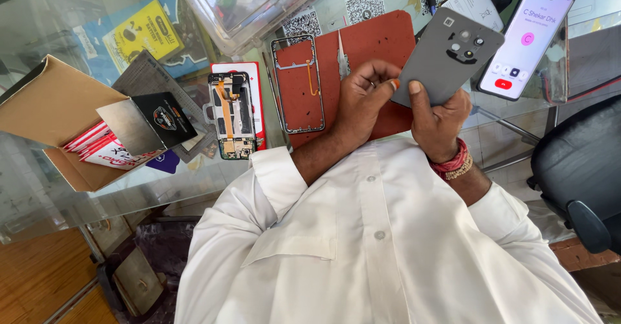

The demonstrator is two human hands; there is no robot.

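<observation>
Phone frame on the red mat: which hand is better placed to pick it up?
Left, probably. The left hand lies just beside the phone frame and only pinches the edge of the grey back cover. The right hand grips that cover, farther off.

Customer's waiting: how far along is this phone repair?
Done: the opened phone with exposed board lies on the glass table, a bare metal frame on the red mat. In hand: left hand and right hand hold the grey back cover. Left: reassembly, seemingly.
</observation>
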